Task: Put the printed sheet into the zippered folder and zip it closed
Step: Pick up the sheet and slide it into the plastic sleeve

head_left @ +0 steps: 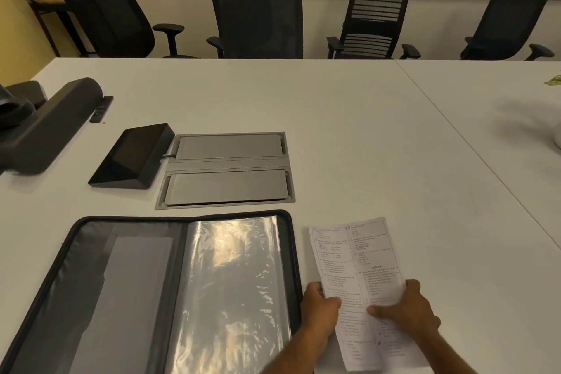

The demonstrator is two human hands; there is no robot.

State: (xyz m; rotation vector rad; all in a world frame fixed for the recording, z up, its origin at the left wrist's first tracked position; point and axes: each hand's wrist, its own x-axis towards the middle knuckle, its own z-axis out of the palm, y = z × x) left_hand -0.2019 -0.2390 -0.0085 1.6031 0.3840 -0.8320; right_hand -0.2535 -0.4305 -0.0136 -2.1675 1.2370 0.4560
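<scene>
A black zippered folder (91,282) lies open flat on the white table, its glossy clear plastic sleeves (233,288) spread on the right half. Just right of the folder is the printed sheet (355,255), white with two columns of small text. My left hand (318,307) grips its left edge, thumb on top. My right hand (406,310) holds its right edge, thumb pressed on the page. The sheet's near end runs between my forearms toward the frame's bottom.
A grey metal cable hatch (227,170) is set into the table beyond the folder. A black wedge-shaped device (133,155) stands left of it, with a long dark bar speaker (51,127) farther left. Several black office chairs (261,24) line the far edge.
</scene>
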